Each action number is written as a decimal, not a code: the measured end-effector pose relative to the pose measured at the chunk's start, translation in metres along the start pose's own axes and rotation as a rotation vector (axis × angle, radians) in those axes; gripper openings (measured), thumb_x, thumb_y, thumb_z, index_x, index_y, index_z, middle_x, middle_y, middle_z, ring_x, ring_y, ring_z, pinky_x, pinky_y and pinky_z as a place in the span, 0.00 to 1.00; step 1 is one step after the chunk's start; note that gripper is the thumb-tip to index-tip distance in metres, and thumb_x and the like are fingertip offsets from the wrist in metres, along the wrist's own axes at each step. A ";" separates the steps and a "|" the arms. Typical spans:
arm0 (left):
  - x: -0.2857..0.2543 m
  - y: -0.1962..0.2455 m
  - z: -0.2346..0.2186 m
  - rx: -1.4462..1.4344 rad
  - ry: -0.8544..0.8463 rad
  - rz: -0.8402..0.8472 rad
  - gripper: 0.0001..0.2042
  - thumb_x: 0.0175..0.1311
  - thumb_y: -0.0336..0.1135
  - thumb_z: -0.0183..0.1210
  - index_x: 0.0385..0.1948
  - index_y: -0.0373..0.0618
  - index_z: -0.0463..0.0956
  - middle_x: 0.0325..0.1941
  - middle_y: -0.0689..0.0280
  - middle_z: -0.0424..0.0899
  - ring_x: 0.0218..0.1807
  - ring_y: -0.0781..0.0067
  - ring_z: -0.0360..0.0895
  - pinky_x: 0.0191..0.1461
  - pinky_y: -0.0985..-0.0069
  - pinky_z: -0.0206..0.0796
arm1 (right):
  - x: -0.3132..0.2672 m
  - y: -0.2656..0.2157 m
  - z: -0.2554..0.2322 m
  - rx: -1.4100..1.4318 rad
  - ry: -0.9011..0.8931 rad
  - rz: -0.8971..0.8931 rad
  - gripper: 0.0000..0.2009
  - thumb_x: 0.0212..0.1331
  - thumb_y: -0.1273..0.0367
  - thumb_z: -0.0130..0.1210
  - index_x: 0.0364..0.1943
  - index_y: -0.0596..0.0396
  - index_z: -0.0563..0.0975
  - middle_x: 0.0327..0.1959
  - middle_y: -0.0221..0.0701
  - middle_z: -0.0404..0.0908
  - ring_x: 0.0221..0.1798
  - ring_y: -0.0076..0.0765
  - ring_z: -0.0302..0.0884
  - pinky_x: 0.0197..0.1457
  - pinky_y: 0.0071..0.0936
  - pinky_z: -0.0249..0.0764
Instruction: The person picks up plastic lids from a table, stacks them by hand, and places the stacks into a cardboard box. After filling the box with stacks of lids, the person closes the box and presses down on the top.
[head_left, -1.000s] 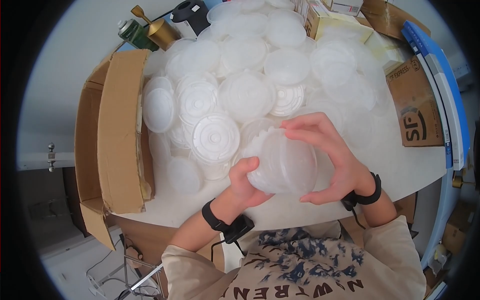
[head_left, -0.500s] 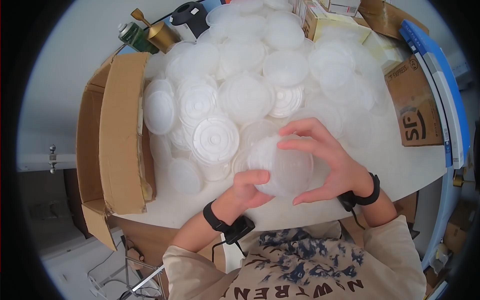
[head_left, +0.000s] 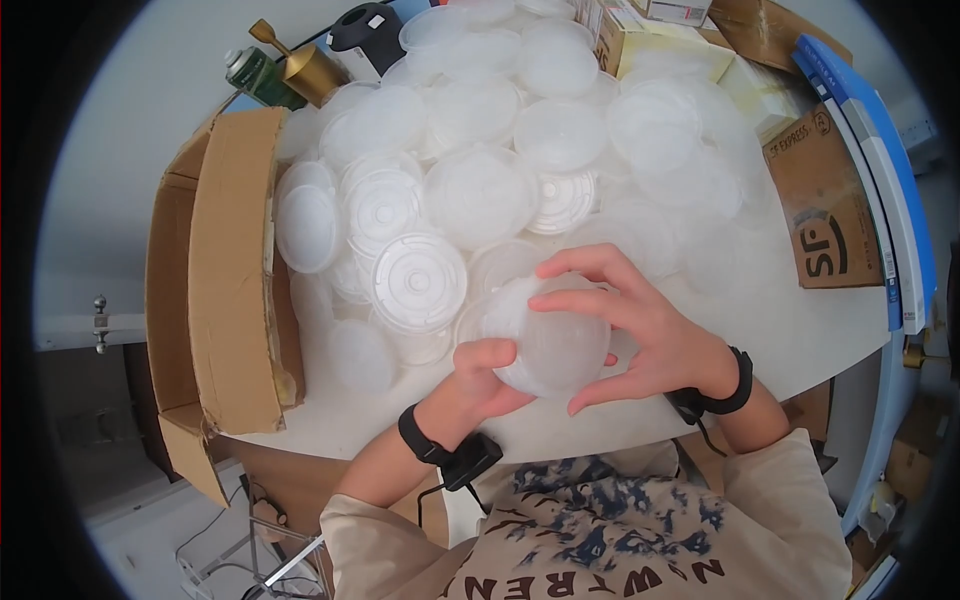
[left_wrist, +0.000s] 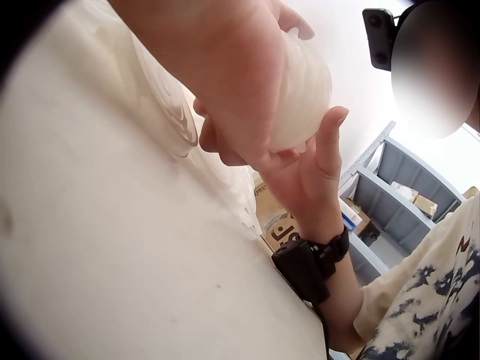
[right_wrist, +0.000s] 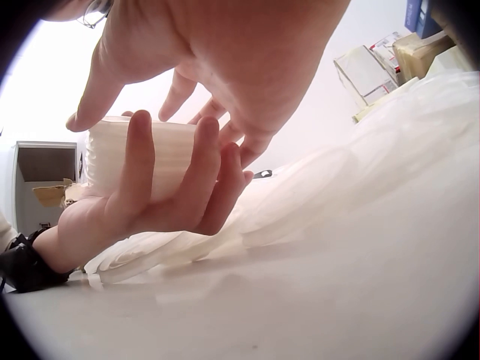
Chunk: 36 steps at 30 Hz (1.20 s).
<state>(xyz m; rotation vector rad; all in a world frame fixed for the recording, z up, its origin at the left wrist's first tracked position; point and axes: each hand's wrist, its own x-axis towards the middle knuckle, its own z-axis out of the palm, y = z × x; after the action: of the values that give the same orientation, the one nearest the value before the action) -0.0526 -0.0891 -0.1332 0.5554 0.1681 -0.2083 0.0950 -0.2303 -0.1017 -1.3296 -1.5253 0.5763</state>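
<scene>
Table (head_left: pixel 790 330) first: pale, curved near edge, fills most of the scene. Lid pile (head_left: pixel 480 190) covers its middle and far part: round, translucent, overlapping, many lying tilted. Person sits at the near side in a beige shirt (head_left: pixel 600 520) with dark print and lettering. Carton (head_left: pixel 235 270), brown, is at the left, torn along its right edge, one flap hanging off the near end. Blue panel (head_left: pixel 912 200) stands tall at the far right, white slabs alongside. SF box (head_left: pixel 825 215), brown, just left of those, logo showing.

Right hand (head_left: pixel 665 350): wide C-curve round the right side of the stack (head_left: pixel 555 345), fingers over the far part, thumb by the near rim. Can't tell how firmly it grips. Left hand (head_left: pixel 485 380): holding the stack, fingers curled round it, thumb on the left.

Stack is several lids nested together, held above the near-middle of the table, between both hands. Ribbed lid (head_left: pixel 419 283) lies left of it, on the pile.

Far left, behind the carton: black container (head_left: pixel 365 40), then gold pot (head_left: pixel 313 75), then green can (head_left: pixel 260 80), right to left. Smallest: left strap (head_left: pixel 420 435) and right strap (head_left: pixel 741 383), black, one per wrist.
</scene>
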 end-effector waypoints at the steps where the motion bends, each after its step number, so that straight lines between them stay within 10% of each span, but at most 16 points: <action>1: -0.001 0.000 -0.003 0.006 -0.007 -0.020 0.51 0.39 0.60 0.64 0.69 0.50 0.53 0.67 0.56 0.64 0.63 0.49 0.70 0.64 0.47 0.66 | 0.000 0.001 0.001 0.001 0.002 0.001 0.40 0.37 0.59 0.78 0.60 0.49 0.73 0.63 0.38 0.61 0.62 0.44 0.63 0.60 0.38 0.67; 13: 0.003 0.006 0.005 -0.207 -0.077 0.017 0.57 0.35 0.57 0.72 0.72 0.56 0.48 0.65 0.56 0.65 0.64 0.49 0.66 0.59 0.48 0.65 | -0.004 0.009 -0.024 -0.105 0.280 0.055 0.34 0.44 0.65 0.70 0.60 0.53 0.72 0.61 0.40 0.64 0.65 0.44 0.61 0.65 0.40 0.63; 18: 0.003 0.003 -0.003 -0.240 -0.140 0.010 0.60 0.30 0.62 0.76 0.72 0.60 0.50 0.66 0.55 0.61 0.64 0.48 0.63 0.56 0.51 0.65 | -0.006 0.008 -0.014 -0.418 0.306 0.429 0.36 0.42 0.69 0.69 0.62 0.52 0.70 0.58 0.41 0.63 0.60 0.48 0.62 0.61 0.40 0.64; 36: 0.002 0.003 -0.005 -0.280 -0.107 0.071 0.51 0.34 0.62 0.75 0.66 0.59 0.59 0.66 0.58 0.61 0.65 0.49 0.60 0.58 0.53 0.64 | -0.003 0.004 -0.010 -0.712 0.257 0.265 0.37 0.36 0.67 0.70 0.59 0.53 0.73 0.57 0.40 0.67 0.58 0.48 0.65 0.57 0.40 0.64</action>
<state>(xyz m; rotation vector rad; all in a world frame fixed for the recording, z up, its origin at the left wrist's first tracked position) -0.0508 -0.0845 -0.1363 0.2703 0.0712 -0.1417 0.1055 -0.2348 -0.1018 -2.0772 -1.3952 -0.0105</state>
